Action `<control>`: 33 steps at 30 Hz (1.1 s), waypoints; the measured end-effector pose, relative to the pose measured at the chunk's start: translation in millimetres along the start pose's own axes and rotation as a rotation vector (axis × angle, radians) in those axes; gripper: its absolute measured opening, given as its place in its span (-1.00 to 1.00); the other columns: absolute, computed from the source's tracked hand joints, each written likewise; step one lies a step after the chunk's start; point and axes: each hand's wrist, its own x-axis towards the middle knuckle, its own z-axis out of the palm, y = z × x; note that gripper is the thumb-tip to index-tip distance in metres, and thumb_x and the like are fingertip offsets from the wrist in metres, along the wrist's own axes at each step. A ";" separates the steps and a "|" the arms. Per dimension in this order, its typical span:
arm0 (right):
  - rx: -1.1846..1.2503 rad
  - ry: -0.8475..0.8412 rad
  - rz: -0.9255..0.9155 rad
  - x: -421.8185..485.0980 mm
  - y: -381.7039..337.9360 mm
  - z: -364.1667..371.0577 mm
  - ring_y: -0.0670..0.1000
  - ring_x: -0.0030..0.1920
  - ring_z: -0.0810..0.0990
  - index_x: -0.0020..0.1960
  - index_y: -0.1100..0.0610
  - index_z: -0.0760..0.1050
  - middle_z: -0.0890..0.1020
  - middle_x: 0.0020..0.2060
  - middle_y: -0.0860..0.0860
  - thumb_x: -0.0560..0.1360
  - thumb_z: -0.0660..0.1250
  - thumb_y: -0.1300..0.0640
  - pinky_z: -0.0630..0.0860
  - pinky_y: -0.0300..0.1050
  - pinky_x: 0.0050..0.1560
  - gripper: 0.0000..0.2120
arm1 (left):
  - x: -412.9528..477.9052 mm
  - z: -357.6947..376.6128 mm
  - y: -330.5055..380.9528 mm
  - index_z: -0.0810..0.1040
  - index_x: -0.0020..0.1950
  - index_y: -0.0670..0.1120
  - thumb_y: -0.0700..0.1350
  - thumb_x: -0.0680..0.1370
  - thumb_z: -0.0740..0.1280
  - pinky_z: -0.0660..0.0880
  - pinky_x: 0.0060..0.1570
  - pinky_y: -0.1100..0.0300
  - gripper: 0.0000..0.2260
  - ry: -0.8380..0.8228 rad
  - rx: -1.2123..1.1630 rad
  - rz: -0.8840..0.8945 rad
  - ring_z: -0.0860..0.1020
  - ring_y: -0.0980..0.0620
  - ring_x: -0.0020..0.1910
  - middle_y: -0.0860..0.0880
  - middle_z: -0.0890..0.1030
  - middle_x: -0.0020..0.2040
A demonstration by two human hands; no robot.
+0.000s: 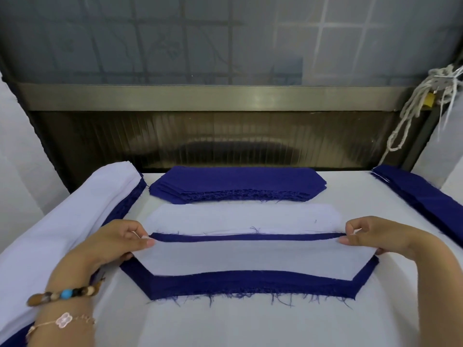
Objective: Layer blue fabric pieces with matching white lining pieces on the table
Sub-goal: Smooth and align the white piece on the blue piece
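Note:
A white lining piece (250,257) lies on a stack of blue fabric pieces (245,284) in front of me; blue shows along its far, near and slanted edges. My left hand (120,242) pinches the lining's far left corner. My right hand (375,236) pinches its far right corner. Behind it lies a pile of white lining pieces (240,217). A stack of blue pieces (238,184) sits at the far edge of the table.
A tall stack of white and blue fabric (62,216) runs along the left side. More blue pieces (423,196) lie at the right edge. A white cloth covers the table (250,326). A window frame (213,96) stands behind, with white cords (421,101) hanging at the right.

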 end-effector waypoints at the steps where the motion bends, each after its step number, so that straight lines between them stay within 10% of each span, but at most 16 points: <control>1: -0.015 -0.022 0.018 -1.2 -0.1 0.3 -0.01 -0.19 0.46 -0.23 0.06 0.50 0.56 -0.21 -0.02 0.35 0.48 -0.15 0.43 -0.24 -0.23 -0.70 | 0.7 1.4 -0.3 0.63 -0.15 -0.16 -0.02 0.43 0.50 0.41 -0.37 0.24 -0.78 -0.015 0.014 -0.007 0.47 0.04 -0.41 -0.15 0.60 -0.36; 6: 0.000 -0.062 0.059 -3.2 -0.9 0.0 -0.07 -0.46 0.28 -0.27 0.08 0.47 0.40 -0.36 0.07 0.21 0.50 -0.24 0.29 -0.28 -0.45 -0.58 | 2.9 3.2 0.0 0.63 -0.14 -0.17 -0.03 0.43 0.49 0.49 -0.29 0.23 -0.78 -0.019 0.025 0.035 0.56 0.01 -0.32 -0.21 0.65 -0.27; 11: 0.047 0.014 0.019 -1.8 0.1 1.1 0.03 -0.26 0.43 -0.24 0.05 0.54 0.54 -0.26 0.09 0.18 0.48 -0.27 0.40 -0.22 -0.33 -0.58 | 3.1 5.0 0.7 0.63 -0.17 -0.13 -0.03 0.42 0.51 0.53 0.06 0.04 -0.82 0.030 0.113 0.075 0.63 -0.13 -0.12 -0.10 0.68 -0.28; 18: 0.099 -0.047 -0.067 -4.8 -3.5 0.7 0.10 -0.06 0.60 -0.02 0.03 0.57 0.68 -0.05 0.09 0.20 0.51 -0.18 0.50 -0.13 -0.08 -0.56 | 2.9 6.0 1.7 0.63 -0.21 -0.11 -0.08 0.43 0.50 0.50 -0.06 0.16 -0.87 0.071 0.146 0.096 0.62 -0.11 -0.15 -0.09 0.66 -0.31; 33: -0.069 0.096 -0.008 9.8 -4.2 5.7 0.00 -0.29 0.38 -0.15 0.14 0.50 0.49 -0.33 0.04 0.33 0.51 -0.10 0.35 -0.28 -0.39 -0.65 | 2.5 8.9 4.0 0.62 -0.20 -0.13 -0.08 0.45 0.49 0.49 -0.05 0.11 -0.86 0.093 0.140 0.067 0.60 -0.11 -0.15 -0.13 0.65 -0.28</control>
